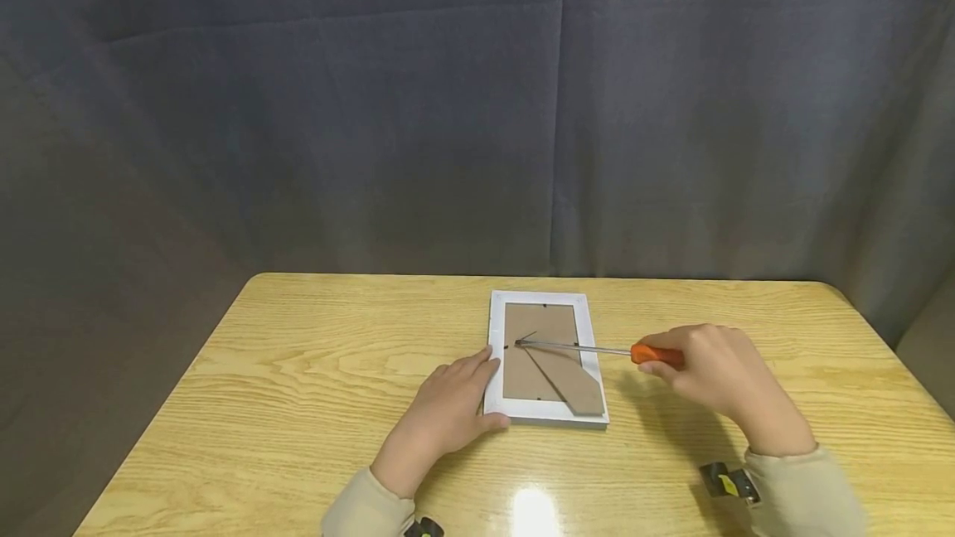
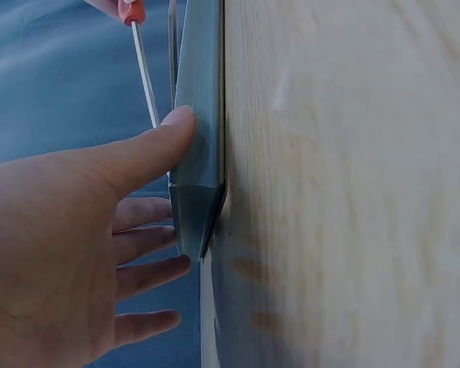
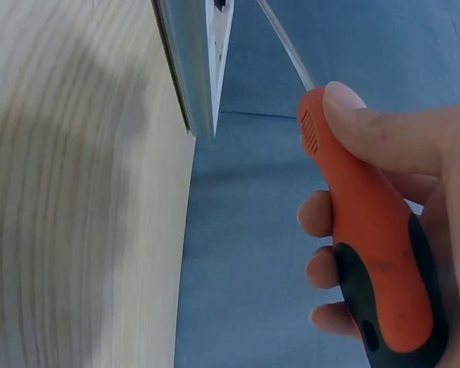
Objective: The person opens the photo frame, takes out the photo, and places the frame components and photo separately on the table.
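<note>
A white picture frame (image 1: 496,388) lies face down on the table, its brown backing board (image 1: 540,321) held by small black tabs around the edge. A brown stand leg (image 1: 578,388) slants over the backing toward the near right corner. My left hand (image 1: 451,404) rests along the frame's left side, fingers mostly straight, the thumb (image 2: 165,142) touching the near edge. In my right hand (image 1: 716,367) is a screwdriver with an orange and black handle (image 3: 376,245). Its metal shaft (image 1: 597,349) reaches left across the backing, the tip close to the tab on the left side.
The wooden table (image 1: 313,371) extends on both sides of the frame. Behind it hangs a dark grey-blue curtain (image 1: 448,147). Black wrist cameras (image 1: 727,483) sit at both sleeves, and a bright glare spot shows on the near table surface.
</note>
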Demonstrator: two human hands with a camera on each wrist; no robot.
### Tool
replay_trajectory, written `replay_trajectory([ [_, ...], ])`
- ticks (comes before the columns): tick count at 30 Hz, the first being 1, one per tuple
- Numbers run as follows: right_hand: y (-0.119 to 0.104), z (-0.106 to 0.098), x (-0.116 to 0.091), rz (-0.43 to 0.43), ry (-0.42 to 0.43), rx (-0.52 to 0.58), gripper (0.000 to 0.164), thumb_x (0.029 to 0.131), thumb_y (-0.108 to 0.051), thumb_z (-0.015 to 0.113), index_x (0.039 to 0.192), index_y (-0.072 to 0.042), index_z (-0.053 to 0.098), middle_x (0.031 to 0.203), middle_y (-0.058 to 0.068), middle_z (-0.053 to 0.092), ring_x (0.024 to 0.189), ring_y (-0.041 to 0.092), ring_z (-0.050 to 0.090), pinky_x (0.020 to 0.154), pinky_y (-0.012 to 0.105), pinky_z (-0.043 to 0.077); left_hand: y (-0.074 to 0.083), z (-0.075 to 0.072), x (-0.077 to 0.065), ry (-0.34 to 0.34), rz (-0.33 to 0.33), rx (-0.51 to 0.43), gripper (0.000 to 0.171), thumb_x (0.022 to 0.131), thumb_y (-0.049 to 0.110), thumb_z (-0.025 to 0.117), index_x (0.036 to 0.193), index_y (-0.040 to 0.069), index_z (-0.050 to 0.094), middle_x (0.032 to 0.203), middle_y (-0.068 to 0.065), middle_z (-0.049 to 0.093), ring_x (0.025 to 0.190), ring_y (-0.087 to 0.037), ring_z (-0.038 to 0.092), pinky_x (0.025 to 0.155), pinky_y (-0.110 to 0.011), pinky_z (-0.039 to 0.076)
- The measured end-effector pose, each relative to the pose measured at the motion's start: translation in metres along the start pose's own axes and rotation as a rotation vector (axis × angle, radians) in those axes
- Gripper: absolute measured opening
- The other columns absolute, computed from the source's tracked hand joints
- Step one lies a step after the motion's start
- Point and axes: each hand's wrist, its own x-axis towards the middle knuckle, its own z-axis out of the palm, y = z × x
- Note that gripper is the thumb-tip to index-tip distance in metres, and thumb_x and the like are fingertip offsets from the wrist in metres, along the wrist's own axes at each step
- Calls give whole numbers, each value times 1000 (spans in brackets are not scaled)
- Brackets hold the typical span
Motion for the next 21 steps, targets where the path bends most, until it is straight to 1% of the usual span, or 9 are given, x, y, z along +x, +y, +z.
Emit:
replay_trajectory([
  [3, -2, 1, 1, -7, -11, -2, 25, 79, -34, 83, 100, -21, 80, 83, -4, 73, 63, 9, 58, 54, 37, 46, 0, 0, 0, 4, 5, 8, 79, 84, 46, 74, 145, 3, 48, 155, -14, 37, 137, -34, 43, 110, -55, 35],
  [7, -4, 3, 2, -7, -28, -6, 25, 79, -35, 82, 100, -22, 79, 82, -5, 72, 61, 7, 54, 52, 35, 45, 0, -1, 0, 5, 8, 12, 79, 84, 46, 74, 145, 3, 48, 155, -14, 38, 136, -34, 43, 109, -55, 35],
  [11, -5, 4, 3, -10, -38, -4, 26, 80, -36, 82, 101, -21, 79, 81, -5, 72, 59, 6, 51, 51, 35, 44, -1, -1, 0, 3, 9, 3, 79, 85, 46, 75, 145, 3, 48, 155, -14, 37, 136, -34, 43, 109, -56, 35],
  [15, -7, 6, 3, -13, -46, 7, 27, 80, -37, 82, 101, -20, 79, 82, -4, 72, 60, 7, 52, 52, 37, 45, -3, 1, 2, -4, 4, -26, 79, 85, 47, 74, 145, 3, 48, 156, -15, 35, 137, -34, 42, 110, -55, 35],
  [18, -7, 7, 3, -14, -47, 15, 27, 80, -37, 82, 101, -21, 79, 84, -4, 73, 61, 7, 56, 53, 38, 47, -4, 3, 3, -6, -3, -58, 80, 85, 47, 74, 145, 3, 47, 157, -17, 33, 137, -36, 41, 110, -54, 35],
  [21, -7, 8, 3, -18, -45, 18, 26, 80, -37, 82, 101, -20, 79, 85, -3, 73, 62, 8, 56, 53, 39, 47, -4, 4, 4, -5, -3, -76, 80, 85, 46, 75, 145, 2, 46, 156, -20, 32, 137, -37, 41, 109, -53, 36],
])
